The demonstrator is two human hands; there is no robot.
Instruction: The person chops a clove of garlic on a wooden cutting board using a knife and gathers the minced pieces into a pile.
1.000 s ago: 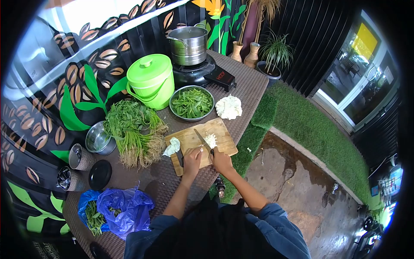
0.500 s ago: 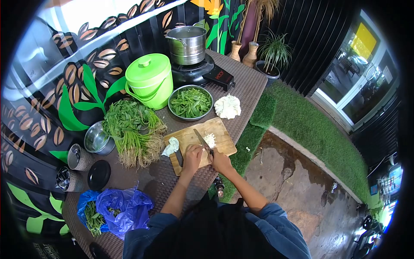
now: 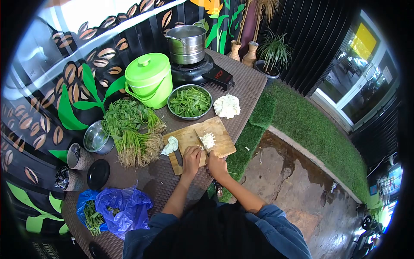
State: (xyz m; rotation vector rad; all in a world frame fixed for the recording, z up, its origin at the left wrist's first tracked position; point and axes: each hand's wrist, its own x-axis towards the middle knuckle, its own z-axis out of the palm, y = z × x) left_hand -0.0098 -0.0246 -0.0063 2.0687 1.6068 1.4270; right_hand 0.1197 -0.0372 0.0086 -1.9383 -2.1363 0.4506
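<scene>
My right hand (image 3: 217, 166) grips the handle of a kitchen knife (image 3: 199, 138), whose blade points away from me over a wooden cutting board (image 3: 215, 125). Right of the blade lies a small heap of finely chopped white pieces (image 3: 208, 140). Close to the knife's left side, my left hand (image 3: 192, 160) rests on the board with its fingers bent and pressed together. Whatever those fingers hold is hidden. A dark strip like a second blade or handle (image 3: 178, 157) lies beside it, next to a crumpled pale-green piece (image 3: 171, 145) at the board's left edge.
Beyond the board stand a bowl of cut greens (image 3: 190, 102), a crumpled white bundle (image 3: 227, 106), a lidded green bucket (image 3: 149, 82) and a steel pot (image 3: 186, 45) on a burner (image 3: 189, 75). Left are rooted greens (image 3: 133, 129), a metal bowl (image 3: 98, 139) and blue plastic bags (image 3: 123, 211).
My right hand and the knife have shifted slightly left, bringing the blade nearer my left fingers. The left hand stays almost in place.
</scene>
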